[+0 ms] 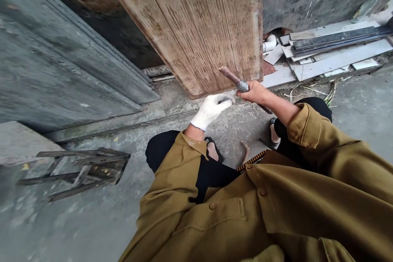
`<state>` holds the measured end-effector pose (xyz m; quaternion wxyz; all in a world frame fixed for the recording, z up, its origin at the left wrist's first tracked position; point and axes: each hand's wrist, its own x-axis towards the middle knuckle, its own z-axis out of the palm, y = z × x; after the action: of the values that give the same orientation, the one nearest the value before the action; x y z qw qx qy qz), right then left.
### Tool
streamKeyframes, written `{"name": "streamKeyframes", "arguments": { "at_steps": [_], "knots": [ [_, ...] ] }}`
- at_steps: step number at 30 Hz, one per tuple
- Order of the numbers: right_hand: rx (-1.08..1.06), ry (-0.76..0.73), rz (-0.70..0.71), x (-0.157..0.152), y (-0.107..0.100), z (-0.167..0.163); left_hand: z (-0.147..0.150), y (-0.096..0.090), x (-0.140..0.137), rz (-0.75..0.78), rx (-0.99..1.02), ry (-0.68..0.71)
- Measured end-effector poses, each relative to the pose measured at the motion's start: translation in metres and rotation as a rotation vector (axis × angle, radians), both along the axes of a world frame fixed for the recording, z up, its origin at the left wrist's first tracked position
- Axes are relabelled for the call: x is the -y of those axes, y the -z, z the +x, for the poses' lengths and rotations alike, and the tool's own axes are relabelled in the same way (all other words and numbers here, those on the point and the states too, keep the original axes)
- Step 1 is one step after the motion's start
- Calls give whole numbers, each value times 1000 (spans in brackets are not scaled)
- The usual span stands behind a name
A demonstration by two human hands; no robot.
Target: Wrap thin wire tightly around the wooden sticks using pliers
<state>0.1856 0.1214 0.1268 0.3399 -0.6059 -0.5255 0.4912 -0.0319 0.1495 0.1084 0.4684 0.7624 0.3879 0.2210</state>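
My bare right hand [254,91] is closed around a brown wooden stick [229,75] held at a slant. Silver wire [242,86] is wound in a tight coil around the stick, just beside my fingers. The stick's dark lower end shows below my hand. Close by on the left, my left hand [211,109] wears a white knit glove. Its thumb and fingers curve toward each other with a gap between them, apart from the stick, and I see nothing held there. A short curved piece of wood [245,151] lies on the ground between my feet.
A weathered plank panel [196,20] leans against the wall ahead. Stacked tile strips [337,45] and a white pipe [270,44] are at the right. To the left are grey boards [61,49] and a small wooden stool [82,172] on its side. Dry stalks [330,94] lie by the ledge.
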Motion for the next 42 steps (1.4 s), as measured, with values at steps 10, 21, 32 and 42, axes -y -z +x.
{"name": "streamKeyframes", "arguments": {
  "at_steps": [10, 21, 32, 42],
  "knots": [
    [18, -40, -34, 3, 1, -2, -1, 0, 6, 17, 83, -84],
    [-95, -124, -42, 10, -6, -2, 0, -6, 6, 135, -67, -90],
    [-397, -115, -207, 12, 0, -4, 8, 16, 9, 379, 35, 16],
    [-494, 7, -294, 9, 10, -9, 9, 28, 13, 551, 27, -100]
  ]
}}
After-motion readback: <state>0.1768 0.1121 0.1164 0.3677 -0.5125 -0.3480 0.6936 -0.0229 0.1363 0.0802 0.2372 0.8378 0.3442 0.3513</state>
